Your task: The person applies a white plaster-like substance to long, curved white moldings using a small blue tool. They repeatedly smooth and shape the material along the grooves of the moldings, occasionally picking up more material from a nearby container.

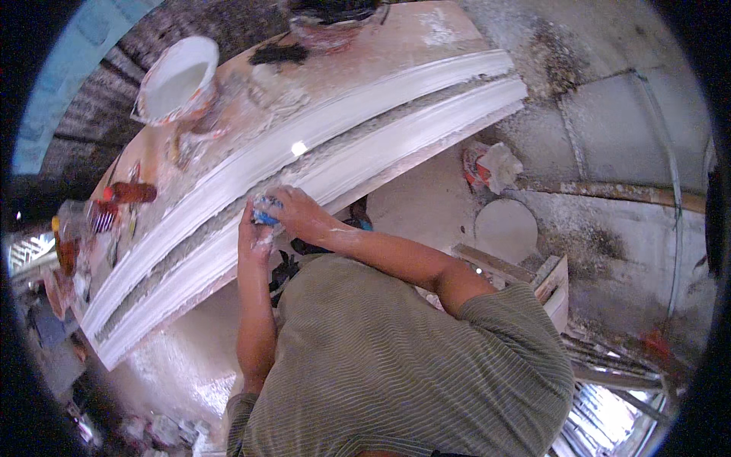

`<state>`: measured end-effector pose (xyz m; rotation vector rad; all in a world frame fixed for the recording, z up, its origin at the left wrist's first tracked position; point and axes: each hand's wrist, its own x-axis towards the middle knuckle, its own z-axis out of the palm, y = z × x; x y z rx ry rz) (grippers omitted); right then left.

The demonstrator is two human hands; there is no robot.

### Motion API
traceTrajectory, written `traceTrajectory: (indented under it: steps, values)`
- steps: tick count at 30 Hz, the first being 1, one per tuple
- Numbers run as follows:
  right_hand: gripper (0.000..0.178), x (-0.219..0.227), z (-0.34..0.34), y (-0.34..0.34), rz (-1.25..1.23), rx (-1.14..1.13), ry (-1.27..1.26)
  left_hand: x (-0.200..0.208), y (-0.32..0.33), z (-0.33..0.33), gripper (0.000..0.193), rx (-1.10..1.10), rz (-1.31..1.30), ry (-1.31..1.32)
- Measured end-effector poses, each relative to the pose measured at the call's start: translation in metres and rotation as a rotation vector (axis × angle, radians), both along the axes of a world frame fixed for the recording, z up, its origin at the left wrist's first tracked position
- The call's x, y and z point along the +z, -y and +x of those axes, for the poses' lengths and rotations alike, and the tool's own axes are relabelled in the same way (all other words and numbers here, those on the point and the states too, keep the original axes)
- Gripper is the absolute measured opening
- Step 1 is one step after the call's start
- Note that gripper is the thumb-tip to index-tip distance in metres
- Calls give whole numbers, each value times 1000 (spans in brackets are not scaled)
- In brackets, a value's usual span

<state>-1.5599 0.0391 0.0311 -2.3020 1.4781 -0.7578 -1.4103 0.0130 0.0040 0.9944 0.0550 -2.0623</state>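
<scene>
Both of my hands meet above the near edge of a long white moulding strip, around a small blue lump point(266, 210) smeared with white; its exact kind is hard to make out. My left hand point(256, 238) closes on it from the left and below. From the right, my right hand point(298, 212) wraps its fingers over it. White residue coats my fingers and right wrist. Two pale, ridged moulding strips, the far one point(365, 99) and the near one point(426, 124), run side by side across the bench, with a rough grey gap between them.
On the bench point(236, 145) stands a white-crusted bucket point(179, 80) at far left, with a dark container point(335, 19) farther back. Bottles with reddish-brown contents point(131, 192) lie or stand at the left end. Right of the bench are an orange-and-white tub point(487, 166) and a wooden frame point(554, 286).
</scene>
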Motion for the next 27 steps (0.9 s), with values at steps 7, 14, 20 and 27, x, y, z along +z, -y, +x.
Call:
traceTrajectory:
  steps: [7, 14, 20, 27]
  values:
    - [27, -34, -181, 25, 282, -77, -315, -1, 25, -69, 26, 188, -13, 49]
    - [20, -132, -487, 68, 27, -836, -632, 33, 50, -79, 35, 343, -88, 26]
    - [19, -108, -329, 68, 332, -652, -449, 20, 18, -51, 31, 491, -54, 59]
    - [16, -59, -66, 71, 385, -194, -177, 11, -12, -1, 23, 644, 110, -12]
